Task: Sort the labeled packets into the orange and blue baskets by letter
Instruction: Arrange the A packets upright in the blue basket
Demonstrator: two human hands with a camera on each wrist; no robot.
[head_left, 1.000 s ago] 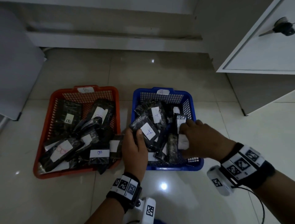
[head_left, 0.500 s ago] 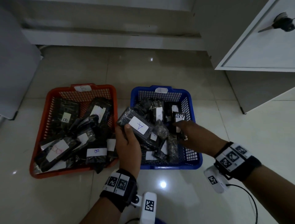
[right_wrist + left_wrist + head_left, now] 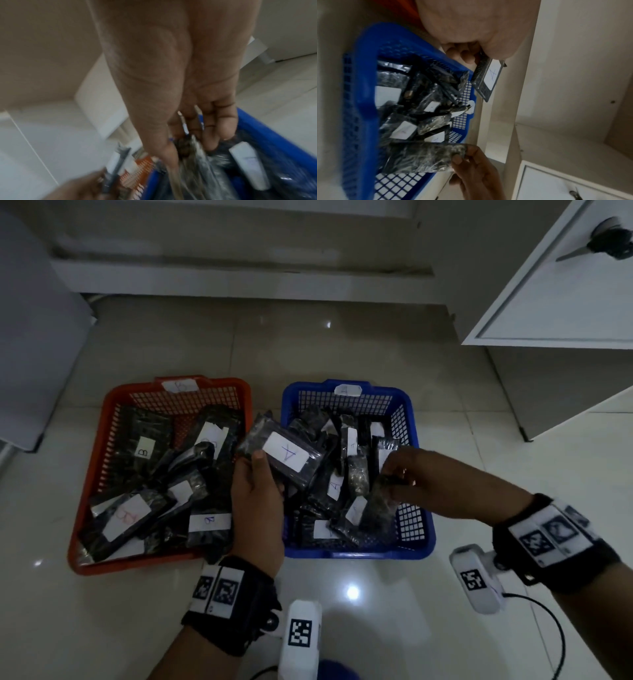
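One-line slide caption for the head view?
Left hand holds an A-labelled packet between orange basket and blue basket; right hand pinches another packet.

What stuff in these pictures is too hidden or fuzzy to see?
- Label of the packet pinched by the right hand: unseen in every view; only its back shows.
- Tag on the orange basket: too small and dim in the head view.
- Right wrist view: motion blur smears the blue basket.
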